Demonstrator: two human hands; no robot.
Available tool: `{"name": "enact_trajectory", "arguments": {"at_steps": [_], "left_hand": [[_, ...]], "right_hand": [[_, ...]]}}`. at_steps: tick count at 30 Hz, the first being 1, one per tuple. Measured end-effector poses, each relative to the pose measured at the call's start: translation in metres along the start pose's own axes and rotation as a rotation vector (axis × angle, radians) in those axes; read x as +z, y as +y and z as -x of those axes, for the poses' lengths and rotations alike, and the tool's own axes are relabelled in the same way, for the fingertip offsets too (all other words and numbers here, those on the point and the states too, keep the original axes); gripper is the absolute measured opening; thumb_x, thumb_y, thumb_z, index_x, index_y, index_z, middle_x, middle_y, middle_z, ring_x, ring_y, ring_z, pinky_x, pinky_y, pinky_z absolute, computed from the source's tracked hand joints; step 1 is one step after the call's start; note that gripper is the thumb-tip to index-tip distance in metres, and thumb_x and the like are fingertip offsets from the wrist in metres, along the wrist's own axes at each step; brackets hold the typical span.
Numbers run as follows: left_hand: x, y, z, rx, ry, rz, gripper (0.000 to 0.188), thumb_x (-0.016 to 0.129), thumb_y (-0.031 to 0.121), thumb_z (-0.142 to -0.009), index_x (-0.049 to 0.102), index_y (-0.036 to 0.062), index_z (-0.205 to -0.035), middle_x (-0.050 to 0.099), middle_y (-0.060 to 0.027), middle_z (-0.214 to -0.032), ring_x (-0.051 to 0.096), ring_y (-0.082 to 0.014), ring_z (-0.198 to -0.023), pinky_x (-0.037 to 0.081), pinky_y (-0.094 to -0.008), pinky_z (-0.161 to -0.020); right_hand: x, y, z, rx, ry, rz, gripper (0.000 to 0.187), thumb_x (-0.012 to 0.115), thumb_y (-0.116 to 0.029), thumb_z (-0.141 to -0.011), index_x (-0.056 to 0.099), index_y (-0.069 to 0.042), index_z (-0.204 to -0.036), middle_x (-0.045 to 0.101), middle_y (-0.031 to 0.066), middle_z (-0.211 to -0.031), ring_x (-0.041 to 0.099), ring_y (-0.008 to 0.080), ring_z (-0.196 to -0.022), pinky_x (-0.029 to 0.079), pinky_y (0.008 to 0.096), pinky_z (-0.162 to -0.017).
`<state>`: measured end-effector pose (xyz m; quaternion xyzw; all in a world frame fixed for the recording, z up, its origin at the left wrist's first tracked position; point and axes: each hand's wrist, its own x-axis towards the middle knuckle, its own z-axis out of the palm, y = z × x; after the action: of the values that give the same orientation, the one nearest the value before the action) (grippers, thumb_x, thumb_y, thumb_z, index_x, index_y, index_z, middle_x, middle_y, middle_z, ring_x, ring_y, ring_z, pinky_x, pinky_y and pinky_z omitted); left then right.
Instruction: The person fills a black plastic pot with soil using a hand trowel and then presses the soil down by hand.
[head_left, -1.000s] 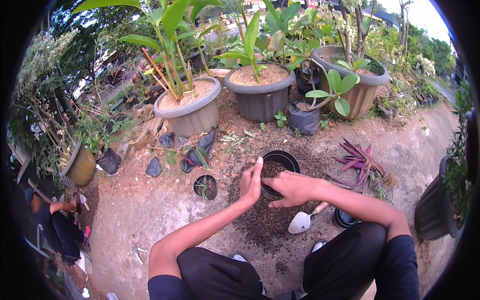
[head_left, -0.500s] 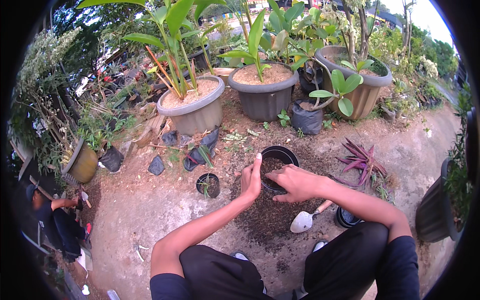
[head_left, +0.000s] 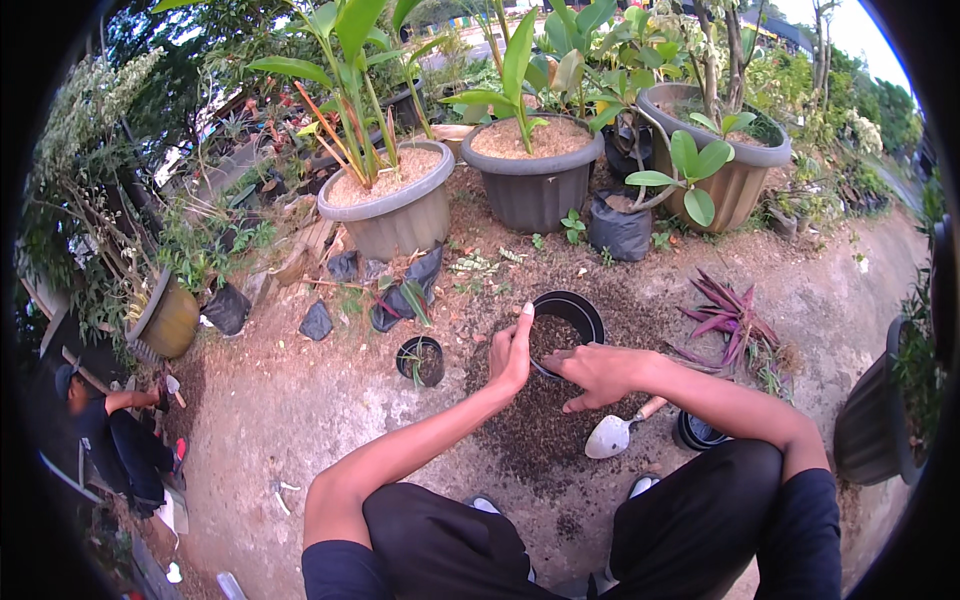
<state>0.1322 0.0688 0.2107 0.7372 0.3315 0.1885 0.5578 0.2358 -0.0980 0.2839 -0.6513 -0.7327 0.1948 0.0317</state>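
A round black plant pot, partly filled with dark soil, stands in front of me. My left hand lies against its left side, thumb stretched up along the rim; some of its fingers are hidden. Over the near rim reaches my right hand, fingers spread and their tips in the pot at the soil, thumb apart outside. Dark soil is scattered on the ground around the pot. Close to my right forearm lies a trowel with a whitish blade and wooden handle.
A small potted seedling stands left; a black pot sits beside my right knee. Purple-leaved plants lie to the right. Large planters line the back, and another planter stands at far right. A person crouches at far left.
My right hand has shifted slightly toward me and to the right at the pot's near rim. My left hand stays against the pot. The view has tilted a little.
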Motion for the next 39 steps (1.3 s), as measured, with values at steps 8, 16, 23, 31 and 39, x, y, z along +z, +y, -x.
{"name": "enact_trajectory", "arguments": {"at_steps": [8,16,23,31,39], "left_hand": [[0.016,-0.076,-0.004,-0.147,-0.123,0.096,0.089,0.044,0.079,-0.093,0.071,-0.0058,-0.096,0.07,-0.0161,-0.091,0.07,-0.0269,-0.086,0.058,-0.0415,-0.072],[0.01,-0.136,0.036,-0.423,-0.538,-0.141,0.092,0.041,0.085,-0.089,0.071,-0.0019,-0.099,0.069,-0.0107,-0.088,0.071,-0.0226,-0.083,0.062,-0.0403,-0.07],[-0.004,-0.16,0.035,-0.483,-0.761,-0.252,0.092,0.04,0.083,-0.09,0.071,-0.0001,-0.115,0.067,-0.0076,-0.081,0.067,-0.0194,-0.073,0.06,-0.0374,-0.069],[-0.012,-0.18,0.065,-0.636,-0.853,-0.199,0.101,0.039,0.083,-0.091,0.054,-0.0046,-0.139,0.067,-0.0196,-0.119,0.07,-0.0272,-0.097,0.061,-0.04,-0.083],[0.003,-0.182,0.067,-0.545,-0.923,-0.313,0.09,0.047,0.075,-0.094,0.051,-0.0013,-0.142,0.064,-0.0177,-0.119,0.069,-0.0255,-0.092,0.061,-0.0385,-0.077]], "right_hand": [[0.062,0.018,-0.013,-0.018,-0.167,0.071,0.072,0.074,-0.035,-0.088,0.046,0.006,-0.14,0.07,0.0268,-0.1,0.069,0.0429,-0.099,0.055,0.0516,-0.09],[0.096,0.034,-0.012,-0.194,-0.291,-0.003,0.042,0.075,-0.028,-0.083,0.062,-0.001,-0.113,0.071,0.0232,-0.083,0.07,0.0441,-0.088,0.056,0.0541,-0.077],[0.154,0.148,0.008,0.238,-0.506,0.412,0.039,0.076,-0.024,-0.078,0.068,-0.005,-0.112,0.071,0.017,-0.109,0.07,0.0358,-0.103,0.056,0.0477,-0.083],[0.255,0.178,0.067,0.325,-0.341,0.465,0.046,0.075,-0.026,-0.08,0.063,-0.005,-0.12,0.064,0.0147,-0.117,0.056,0.0329,-0.125,0.045,0.0533,-0.098],[0.238,0.216,0.056,0.111,-0.454,0.488,0.05,0.062,-0.033,-0.091,0.055,-0.009,-0.134,0.073,0.012,-0.101,0.071,0.0315,-0.103,0.044,0.0567,-0.1]]}}
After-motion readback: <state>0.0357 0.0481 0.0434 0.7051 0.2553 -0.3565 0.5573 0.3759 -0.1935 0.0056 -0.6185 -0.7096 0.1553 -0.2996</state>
